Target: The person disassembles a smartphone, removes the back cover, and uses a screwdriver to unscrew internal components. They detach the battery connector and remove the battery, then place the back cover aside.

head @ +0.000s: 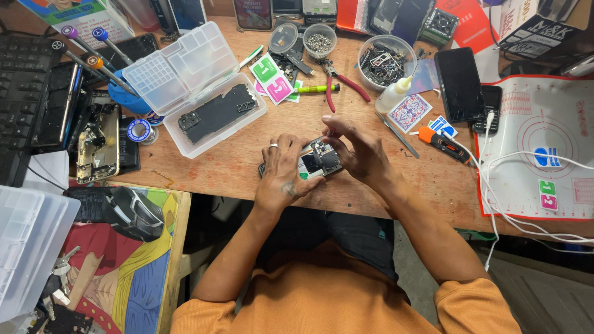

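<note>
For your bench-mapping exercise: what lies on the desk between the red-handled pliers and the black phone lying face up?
In the head view, a white glue bottle and a patterned card lie between the pliers and the phone.

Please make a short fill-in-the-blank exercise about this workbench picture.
1. Both hands hold an opened ____ on the wooden desk.
2. The left hand wears a ____ on one finger.
3. The pliers have ____ handles.
4. The person's sleeves are ____.

Missing words: phone; ring; red; orange
</note>
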